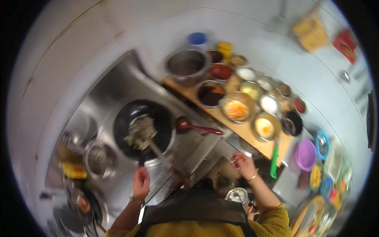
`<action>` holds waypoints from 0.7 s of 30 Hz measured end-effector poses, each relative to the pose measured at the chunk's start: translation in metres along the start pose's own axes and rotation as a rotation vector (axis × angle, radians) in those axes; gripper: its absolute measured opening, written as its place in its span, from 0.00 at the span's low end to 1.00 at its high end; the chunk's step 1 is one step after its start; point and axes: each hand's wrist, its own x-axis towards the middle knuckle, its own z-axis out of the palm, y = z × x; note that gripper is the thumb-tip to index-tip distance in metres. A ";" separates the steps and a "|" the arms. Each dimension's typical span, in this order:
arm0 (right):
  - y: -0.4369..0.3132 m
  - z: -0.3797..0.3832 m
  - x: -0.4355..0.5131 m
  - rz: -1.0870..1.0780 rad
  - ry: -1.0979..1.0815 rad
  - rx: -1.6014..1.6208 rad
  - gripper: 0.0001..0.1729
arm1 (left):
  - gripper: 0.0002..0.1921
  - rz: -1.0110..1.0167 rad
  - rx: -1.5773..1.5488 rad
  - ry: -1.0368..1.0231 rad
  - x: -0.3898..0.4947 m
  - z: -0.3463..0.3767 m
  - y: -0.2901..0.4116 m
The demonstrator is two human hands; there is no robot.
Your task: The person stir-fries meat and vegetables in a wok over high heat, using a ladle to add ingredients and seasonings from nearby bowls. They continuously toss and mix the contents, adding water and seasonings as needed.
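My left hand (141, 183) grips the handle (141, 162) of a black wok (123, 126) on the steel cooktop. Pale and green food (142, 131) lies in the wok. A ladle or turner with a long handle (161, 155) has its head in that food, and its handle rests toward me over the wok's rim. Well to the right of the wok, in the air near the seasoning board, is my right hand (244, 166). Its fingers are partly curled and blurred; no object shows in it, though something small could be hidden.
A red ladle (201, 128) lies right of the wok. Bowls of seasonings, a large steel pot (187, 65) and a green-handled knife (274, 161) sit on a wooden board (254, 140). At left stands a steel strainer or pot (99, 158). Another person's hand (252, 212) is near a bowl (237, 195).
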 end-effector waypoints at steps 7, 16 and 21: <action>0.062 0.243 0.050 -0.108 -0.560 -1.158 0.34 | 0.17 -0.702 -0.510 -0.099 0.025 -0.046 -0.082; -0.076 0.256 -0.024 -0.079 -0.673 -0.962 0.36 | 0.06 -0.739 -0.819 -0.296 -0.014 -0.090 -0.010; -0.102 0.252 -0.028 0.406 -0.725 -0.722 0.35 | 0.09 -0.714 -0.871 -0.240 0.006 -0.079 -0.016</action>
